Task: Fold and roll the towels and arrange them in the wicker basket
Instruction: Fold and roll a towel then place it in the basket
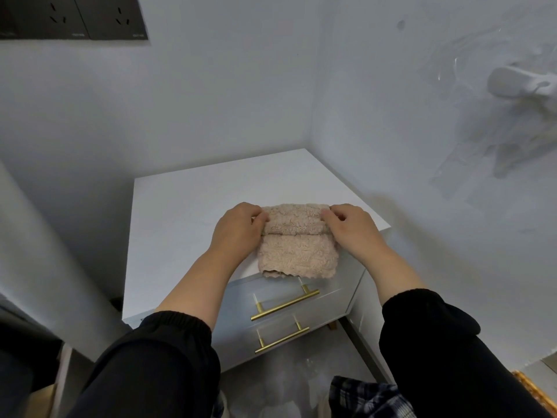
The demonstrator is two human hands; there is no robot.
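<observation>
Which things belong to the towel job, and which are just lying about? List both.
Job: towel, half rolled; left hand and right hand gripping the roll; cabinet beneath it.
Lying about: handles, sockets, plaid cloth, wall hook.

Socket panel (72,16), white wall holder (518,82) and plaid cloth (367,399) are each cut off by the edge
</observation>
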